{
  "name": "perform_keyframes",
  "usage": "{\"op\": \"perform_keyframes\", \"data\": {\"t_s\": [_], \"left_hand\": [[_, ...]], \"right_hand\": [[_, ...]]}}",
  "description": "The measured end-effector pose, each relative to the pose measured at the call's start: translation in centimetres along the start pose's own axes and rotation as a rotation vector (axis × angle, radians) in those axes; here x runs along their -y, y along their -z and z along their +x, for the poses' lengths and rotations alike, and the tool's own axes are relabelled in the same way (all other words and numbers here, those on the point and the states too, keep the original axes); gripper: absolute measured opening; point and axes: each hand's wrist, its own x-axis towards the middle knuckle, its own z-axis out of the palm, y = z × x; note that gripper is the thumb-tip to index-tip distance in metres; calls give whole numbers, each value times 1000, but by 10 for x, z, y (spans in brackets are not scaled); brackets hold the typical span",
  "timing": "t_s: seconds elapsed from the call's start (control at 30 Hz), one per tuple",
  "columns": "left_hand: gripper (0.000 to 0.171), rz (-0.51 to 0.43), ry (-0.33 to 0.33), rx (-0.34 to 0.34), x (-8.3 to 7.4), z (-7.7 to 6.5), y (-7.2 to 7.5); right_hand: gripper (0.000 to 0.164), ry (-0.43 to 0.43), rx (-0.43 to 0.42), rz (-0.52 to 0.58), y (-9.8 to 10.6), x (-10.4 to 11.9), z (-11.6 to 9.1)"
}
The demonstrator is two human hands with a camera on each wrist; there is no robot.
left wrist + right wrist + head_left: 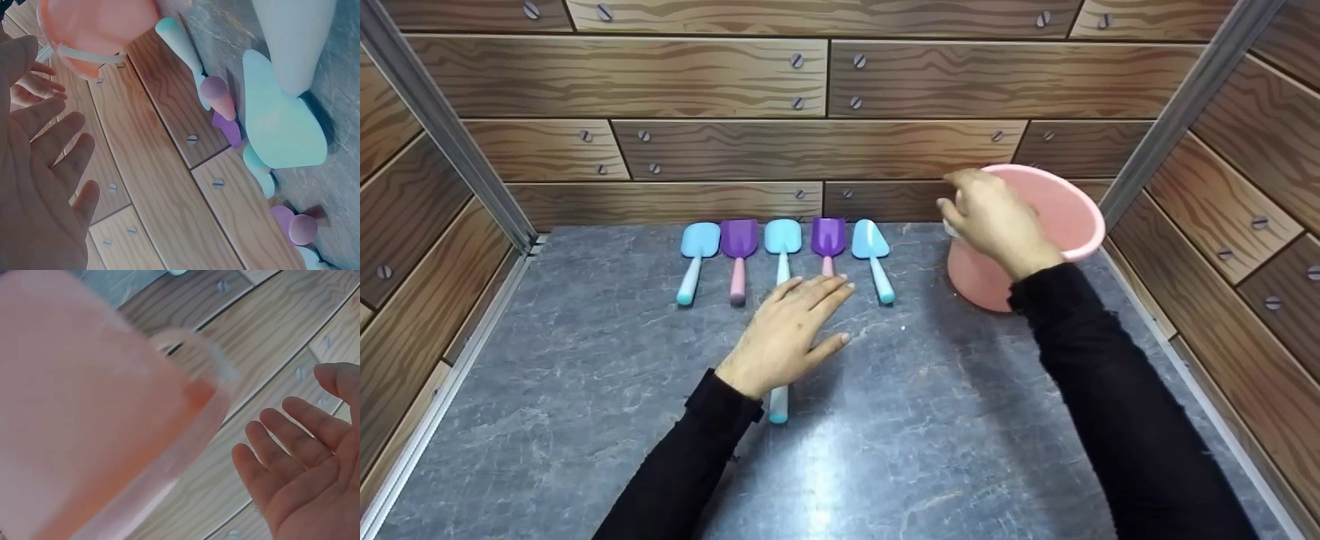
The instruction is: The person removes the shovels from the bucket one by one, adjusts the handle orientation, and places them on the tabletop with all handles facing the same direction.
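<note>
My left hand (781, 335), fingers spread and holding nothing, is over a teal-bladed toy shovel (284, 126). In the head view that hand hides most of this shovel except the end of its pale handle (778, 405). My right hand (994, 217) is beside the rim of a pink bucket (982, 277), overlapping it in the head view. The right wrist view shows the right hand's fingers (301, 439) relaxed and apart from the bucket wall (84, 394). A white handle strap (90, 54) crosses the bucket's side in the left wrist view.
Along the back of the grey tabletop (585, 375) lies a row of toy shovels: a blue one (700, 240), a purple one (739, 238), a light blue one (783, 236), another purple one (828, 236) and a pointed blue trowel (870, 240). Wood-patterned walls (720, 79) enclose three sides.
</note>
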Motion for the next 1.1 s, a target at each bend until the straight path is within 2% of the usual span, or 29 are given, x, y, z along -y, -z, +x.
{"op": "perform_keyframes", "data": {"t_s": [0.27,0.6,0.9,1.1], "left_hand": [[71,32,-25,1,-8,0,0],[69,68,-75,-19,-20,1,0],[71,110,-100,-18,-28,1,2],[71,99,-111,-21,-31,1,1]], "right_hand": [[42,-57,49,-37,16,-34,-2],[49,-141,267,-90,26,-67,-7],[50,-119,367,-103,27,-89,-12],[60,-95,437,-107,28,-95,-8]]}}
